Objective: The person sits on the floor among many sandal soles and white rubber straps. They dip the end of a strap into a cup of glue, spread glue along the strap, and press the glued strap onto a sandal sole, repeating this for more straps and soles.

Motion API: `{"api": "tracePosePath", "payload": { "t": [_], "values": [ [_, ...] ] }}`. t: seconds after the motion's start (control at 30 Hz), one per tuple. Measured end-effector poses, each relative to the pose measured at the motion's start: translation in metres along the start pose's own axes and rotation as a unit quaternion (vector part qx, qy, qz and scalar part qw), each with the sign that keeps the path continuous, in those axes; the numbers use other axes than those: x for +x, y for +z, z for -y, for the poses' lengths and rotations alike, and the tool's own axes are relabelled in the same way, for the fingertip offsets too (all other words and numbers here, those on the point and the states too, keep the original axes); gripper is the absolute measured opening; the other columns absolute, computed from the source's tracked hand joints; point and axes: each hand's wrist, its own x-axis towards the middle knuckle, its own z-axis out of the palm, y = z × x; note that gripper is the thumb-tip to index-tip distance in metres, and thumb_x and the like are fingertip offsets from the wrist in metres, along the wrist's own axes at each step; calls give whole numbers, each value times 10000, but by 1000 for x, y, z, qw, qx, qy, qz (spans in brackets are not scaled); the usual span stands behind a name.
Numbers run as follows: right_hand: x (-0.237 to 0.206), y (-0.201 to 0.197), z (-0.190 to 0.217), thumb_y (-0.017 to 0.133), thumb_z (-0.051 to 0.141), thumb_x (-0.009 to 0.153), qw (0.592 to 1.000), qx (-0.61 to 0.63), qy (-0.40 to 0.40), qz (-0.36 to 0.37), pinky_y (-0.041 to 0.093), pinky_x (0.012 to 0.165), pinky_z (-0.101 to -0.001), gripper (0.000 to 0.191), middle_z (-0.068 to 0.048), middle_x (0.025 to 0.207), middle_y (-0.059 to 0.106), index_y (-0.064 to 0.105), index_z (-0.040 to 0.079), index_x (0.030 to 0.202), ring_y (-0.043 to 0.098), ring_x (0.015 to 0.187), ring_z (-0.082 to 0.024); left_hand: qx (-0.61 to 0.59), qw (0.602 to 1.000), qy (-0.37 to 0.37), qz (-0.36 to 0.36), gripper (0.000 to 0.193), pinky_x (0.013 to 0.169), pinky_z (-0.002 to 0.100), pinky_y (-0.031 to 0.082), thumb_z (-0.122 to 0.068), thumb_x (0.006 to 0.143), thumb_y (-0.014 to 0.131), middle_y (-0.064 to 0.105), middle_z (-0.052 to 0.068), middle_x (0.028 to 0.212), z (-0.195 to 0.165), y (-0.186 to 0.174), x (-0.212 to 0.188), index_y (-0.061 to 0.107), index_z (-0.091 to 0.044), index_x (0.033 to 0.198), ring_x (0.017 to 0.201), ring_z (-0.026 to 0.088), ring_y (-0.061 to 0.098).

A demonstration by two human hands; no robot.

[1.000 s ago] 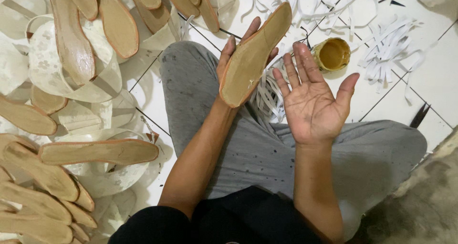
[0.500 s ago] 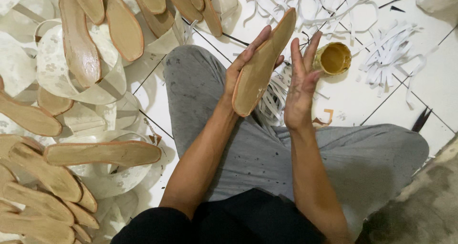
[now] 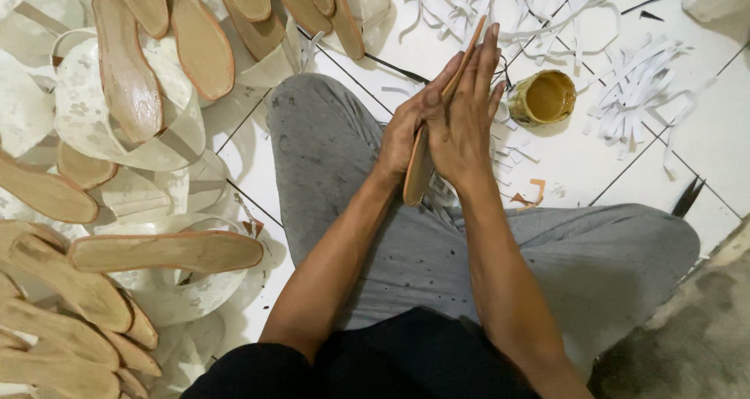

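A: Pressing is what both hands are doing. The left hand [image 3: 406, 130] and right hand [image 3: 461, 118] lie palm to palm with a tan sole [image 3: 418, 172] clamped flat between them, fingers straight and together.

B: Sole position?

A: Held edge-on above the grey-trousered lap [image 3: 406, 243], heel end sticking out below the palms, toe edge showing above the fingertips.

B: Items on the floor [image 3: 594, 165]?

A: A small tin [image 3: 543, 97] of tan paste stands just beside the right hand, toward the far edge of the tiles. White strips [image 3: 625, 79] are scattered around and beyond it. A small orange scrap [image 3: 535, 192] lies near the right knee.

B: Left side?

A: More soles [image 3: 168, 251] are piled along the left edge, many resting on white lace uppers [image 3: 82, 110]. One sole lies flat near the left forearm, not touching it.
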Motion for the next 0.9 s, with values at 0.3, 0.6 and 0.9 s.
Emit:
{"api": "tracePosePath", "payload": {
  "t": [0.3, 0.6, 0.9],
  "values": [
    [-32, -11, 23, 129, 759, 1009, 998, 1, -32, 46, -66, 1318, -674, 989, -130, 1790, 3, 91, 47, 1695, -27, 1671, -355, -151, 987, -41, -27, 719, 1276, 458, 324, -276, 1003, 508, 336, 187, 1659, -2, -4, 7, 272, -33, 1637, 1501, 303, 388],
    [-28, -85, 23, 234, 682, 1095, 857, 515, -23, 21, 42, 1353, -539, 819, -138, 1736, 201, 536, -26, 1375, 37, 1638, -315, -206, 978, -32, -17, 794, 1306, 394, 320, -292, 986, 587, 327, 128, 1694, -12, -2, 4, 266, -21, 1660, 1525, 251, 375],
    [-23, -105, 35, 296, 605, 1071, 368, 914, 172, -1, 100, 1329, -587, 868, -263, 1716, 236, 375, -135, 1516, 144, 1636, -397, -187, 981, -39, -15, 826, 1285, 350, 358, -332, 989, 624, 339, 120, 1696, -11, 0, 6, 254, -69, 1678, 1471, 211, 482]
  ]
}}
